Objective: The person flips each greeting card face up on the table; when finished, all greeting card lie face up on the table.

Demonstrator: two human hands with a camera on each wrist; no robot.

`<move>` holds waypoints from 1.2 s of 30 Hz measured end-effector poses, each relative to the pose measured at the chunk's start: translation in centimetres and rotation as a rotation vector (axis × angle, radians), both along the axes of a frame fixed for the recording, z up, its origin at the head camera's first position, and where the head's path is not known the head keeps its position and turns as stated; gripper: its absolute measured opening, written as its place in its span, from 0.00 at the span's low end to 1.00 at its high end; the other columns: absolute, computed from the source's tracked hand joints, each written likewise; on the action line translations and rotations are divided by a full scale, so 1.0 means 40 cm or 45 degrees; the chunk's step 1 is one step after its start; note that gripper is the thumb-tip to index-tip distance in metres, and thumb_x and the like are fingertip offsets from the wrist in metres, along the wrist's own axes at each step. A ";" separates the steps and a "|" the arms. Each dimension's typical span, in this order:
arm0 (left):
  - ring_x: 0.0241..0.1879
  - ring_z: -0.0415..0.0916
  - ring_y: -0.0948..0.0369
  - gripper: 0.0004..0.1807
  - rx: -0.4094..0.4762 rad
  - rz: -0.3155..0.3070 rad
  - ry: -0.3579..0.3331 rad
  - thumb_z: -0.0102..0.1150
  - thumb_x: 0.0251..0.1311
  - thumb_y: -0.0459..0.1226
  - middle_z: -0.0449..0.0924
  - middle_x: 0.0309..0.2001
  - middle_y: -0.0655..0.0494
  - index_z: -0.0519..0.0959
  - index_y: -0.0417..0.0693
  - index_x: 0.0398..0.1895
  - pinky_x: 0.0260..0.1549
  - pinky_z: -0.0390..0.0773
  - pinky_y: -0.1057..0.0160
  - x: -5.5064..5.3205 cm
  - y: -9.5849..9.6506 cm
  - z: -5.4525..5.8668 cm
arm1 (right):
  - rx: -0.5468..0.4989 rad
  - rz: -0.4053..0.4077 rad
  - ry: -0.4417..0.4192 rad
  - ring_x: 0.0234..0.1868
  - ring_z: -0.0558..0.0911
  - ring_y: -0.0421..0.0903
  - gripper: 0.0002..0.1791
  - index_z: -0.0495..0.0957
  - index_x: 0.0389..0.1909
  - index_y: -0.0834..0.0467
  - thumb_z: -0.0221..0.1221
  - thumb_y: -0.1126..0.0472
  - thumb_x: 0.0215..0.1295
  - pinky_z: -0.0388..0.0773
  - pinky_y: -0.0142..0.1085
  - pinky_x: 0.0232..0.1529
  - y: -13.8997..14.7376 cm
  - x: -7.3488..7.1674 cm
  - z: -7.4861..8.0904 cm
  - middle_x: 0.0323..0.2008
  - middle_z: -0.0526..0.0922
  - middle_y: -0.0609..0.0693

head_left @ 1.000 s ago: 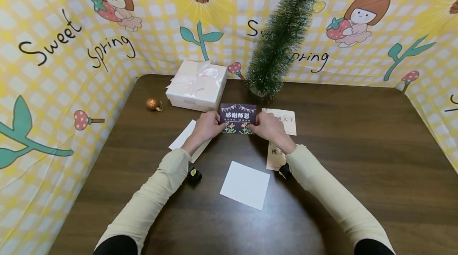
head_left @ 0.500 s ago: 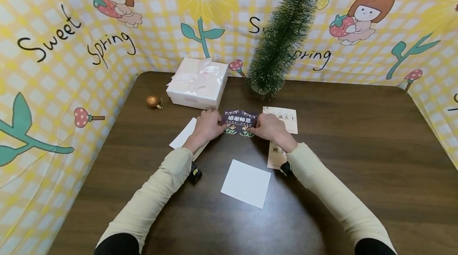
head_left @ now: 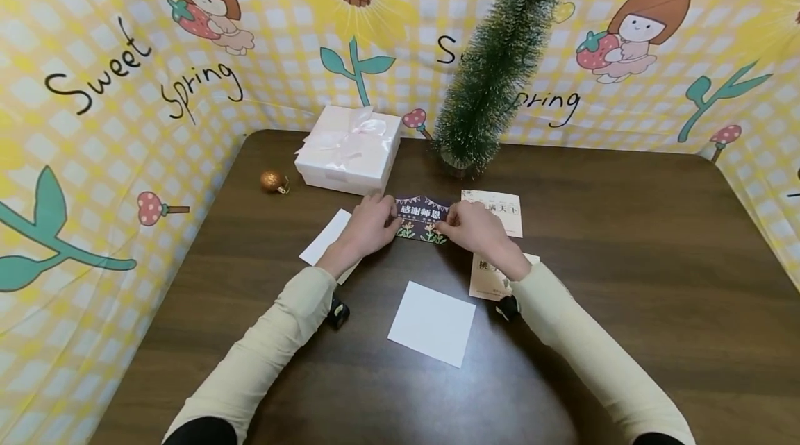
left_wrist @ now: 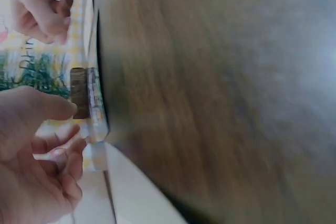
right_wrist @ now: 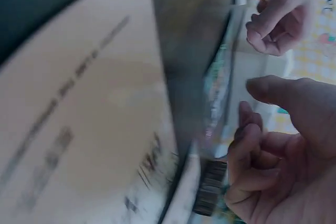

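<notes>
Dark printed card (head_left: 421,221) on brown table (head_left: 625,292), left hand (head_left: 371,223) at one end, right hand (head_left: 478,226) at the other.
Both: fingers loosely curled, thumbs apart from fingertips; can't tell if either touches the card. White sheet (head_left: 432,324) in front, bow-tied box (head_left: 350,153) and green tree (head_left: 494,66) behind, beige card (head_left: 490,283) by the right hand.

The Chinese characters "感谢师恩" cross the dark card (head_left: 421,219), while "满天下" shows on the pale card (head_left: 507,214) and "桃" on the tan card (head_left: 487,284). "Sweet Spring" adorns the checked cloth (head_left: 275,28), with "pring" legible again beside the tree (head_left: 497,60).
</notes>
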State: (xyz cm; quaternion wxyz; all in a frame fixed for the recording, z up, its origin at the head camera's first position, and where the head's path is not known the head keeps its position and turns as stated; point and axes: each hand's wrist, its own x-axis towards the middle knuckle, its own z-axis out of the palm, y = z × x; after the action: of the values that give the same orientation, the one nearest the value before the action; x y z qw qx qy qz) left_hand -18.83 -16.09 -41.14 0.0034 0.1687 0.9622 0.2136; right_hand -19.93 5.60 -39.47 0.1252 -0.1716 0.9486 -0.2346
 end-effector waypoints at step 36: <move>0.60 0.68 0.52 0.23 -0.503 -0.697 0.045 0.56 0.61 0.27 0.75 0.60 0.51 0.76 0.42 0.61 0.49 0.71 0.51 0.259 0.022 0.010 | 0.225 0.951 0.697 0.61 0.74 0.47 0.33 0.71 0.64 0.58 0.62 0.44 0.63 0.70 0.43 0.60 0.152 0.332 -0.048 0.60 0.77 0.49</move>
State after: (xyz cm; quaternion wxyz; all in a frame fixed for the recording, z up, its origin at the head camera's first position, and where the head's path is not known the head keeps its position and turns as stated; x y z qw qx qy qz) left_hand -8.48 -15.20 -40.75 0.0764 0.4207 0.9039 0.0113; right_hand -6.66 11.68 -41.38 -0.0396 -0.5453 0.8364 -0.0379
